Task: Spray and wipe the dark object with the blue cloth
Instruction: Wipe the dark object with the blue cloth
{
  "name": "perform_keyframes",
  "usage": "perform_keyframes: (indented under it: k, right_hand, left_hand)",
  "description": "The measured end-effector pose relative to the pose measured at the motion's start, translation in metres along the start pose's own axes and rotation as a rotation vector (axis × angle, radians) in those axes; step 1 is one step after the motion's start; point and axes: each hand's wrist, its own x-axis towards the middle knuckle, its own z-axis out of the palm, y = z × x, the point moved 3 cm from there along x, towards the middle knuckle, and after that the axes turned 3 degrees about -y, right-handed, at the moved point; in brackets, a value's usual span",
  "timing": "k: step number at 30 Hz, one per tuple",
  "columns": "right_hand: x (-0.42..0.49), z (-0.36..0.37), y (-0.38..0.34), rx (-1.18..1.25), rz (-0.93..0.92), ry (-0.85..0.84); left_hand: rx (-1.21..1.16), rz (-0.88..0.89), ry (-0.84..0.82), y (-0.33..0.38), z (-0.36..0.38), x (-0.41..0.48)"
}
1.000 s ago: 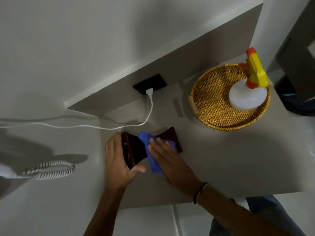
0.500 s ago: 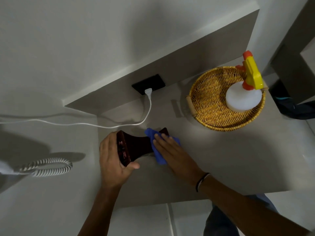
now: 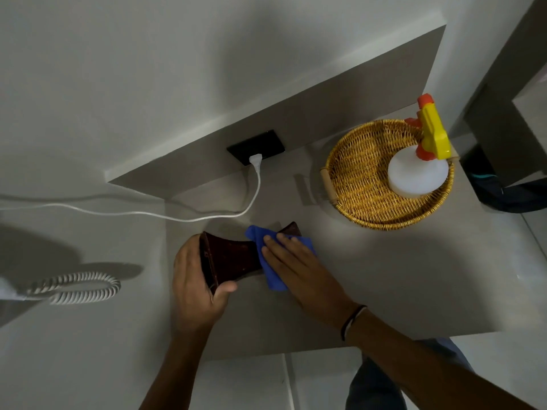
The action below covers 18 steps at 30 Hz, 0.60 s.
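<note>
A dark brown flared object (image 3: pixel 233 257) lies on its side on the grey table (image 3: pixel 384 285). My left hand (image 3: pixel 196 279) grips its wide left end, thumb under the rim. A blue cloth (image 3: pixel 276 255) is draped over the object's right half. My right hand (image 3: pixel 299 267) lies flat on the cloth and presses it against the object. A white spray bottle (image 3: pixel 417 173) with a yellow and orange trigger head stands in a wicker basket (image 3: pixel 355 173) at the back right.
A white cable (image 3: pixel 183 216) runs from a black wall socket (image 3: pixel 256 146) across the table to the left. A coiled white cord (image 3: pixel 80 287) lies at the far left. A dark bag (image 3: pixel 503 193) sits beyond the table's right edge.
My right hand has slid the blue cloth from the object's middle toward its right end. My left hand keeps its grip on the left end.
</note>
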Motion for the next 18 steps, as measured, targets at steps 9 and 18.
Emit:
perform_keyframes:
  k: [9, 18]
  right_hand:
    - [0.038, -0.001, -0.053, 0.216, -0.051, 0.047]
    - [0.009, -0.011, -0.016, 0.201, 0.095, 0.062]
  left_hand:
    - [0.004, 0.007, 0.015, 0.016, -0.008, 0.008]
    - [0.068, -0.044, -0.017, 0.041, -0.011, 0.008]
